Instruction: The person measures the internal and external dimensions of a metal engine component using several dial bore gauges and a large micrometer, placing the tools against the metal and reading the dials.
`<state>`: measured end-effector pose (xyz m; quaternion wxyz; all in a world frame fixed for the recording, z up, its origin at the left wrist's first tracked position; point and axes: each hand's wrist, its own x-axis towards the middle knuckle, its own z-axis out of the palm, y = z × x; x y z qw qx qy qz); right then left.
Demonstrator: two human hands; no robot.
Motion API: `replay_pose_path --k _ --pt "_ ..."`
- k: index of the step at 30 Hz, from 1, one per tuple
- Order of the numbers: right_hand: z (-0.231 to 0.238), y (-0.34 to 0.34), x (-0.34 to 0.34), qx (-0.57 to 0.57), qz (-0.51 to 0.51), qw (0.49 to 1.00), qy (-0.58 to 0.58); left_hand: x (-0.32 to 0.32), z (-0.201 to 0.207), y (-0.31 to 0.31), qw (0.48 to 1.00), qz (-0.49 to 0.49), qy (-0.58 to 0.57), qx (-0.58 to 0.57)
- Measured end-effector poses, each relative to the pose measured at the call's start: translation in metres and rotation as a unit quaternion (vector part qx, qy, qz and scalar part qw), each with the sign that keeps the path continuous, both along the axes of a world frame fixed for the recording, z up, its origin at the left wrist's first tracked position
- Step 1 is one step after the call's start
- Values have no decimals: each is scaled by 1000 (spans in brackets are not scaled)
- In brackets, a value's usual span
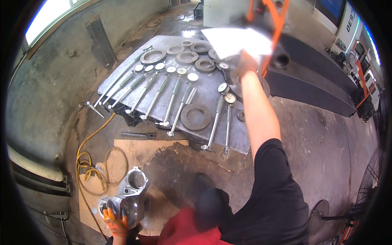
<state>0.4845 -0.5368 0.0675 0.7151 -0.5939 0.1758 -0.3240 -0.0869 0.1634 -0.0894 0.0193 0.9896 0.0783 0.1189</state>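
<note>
My left hand (115,221), in an orange and grey glove, grips the near end of a silver metal housing (136,179) with round bores. The housing sits low at the left, above a brown board. My right arm stretches far forward over the table's right side. At its end my right hand (247,64), blurred, holds the lower edge of a bright white sheet (234,43); its glare hides any detail. Beneath that arm, a large grey ring (261,85) is partly covered. Closest to the forearm on the table lie two dial bore gauges (230,98).
A metal table (163,43) carries several dial bore gauges (163,87) in a row and several steel rings (195,117). A yellow hose (87,159) coils on the brown board (134,147). An orange frame (274,36) stands beside the sheet. A fan (367,179) is at the right.
</note>
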Motion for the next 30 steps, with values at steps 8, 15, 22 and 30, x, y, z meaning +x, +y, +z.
replay_pose_path --k 8,15,22,30 --pt "38 69 11 -549 103 752 350 -11 -2 9 997 -53 -52 19" --pt "5 71 4 -614 141 568 529 -17 -12 7 999 -9 -51 9" --pt "2 34 13 -516 233 714 412 17 51 -49 997 -20 -80 -4" --pt "33 -10 -99 -227 227 888 330 9 42 -41 998 20 -22 -57"
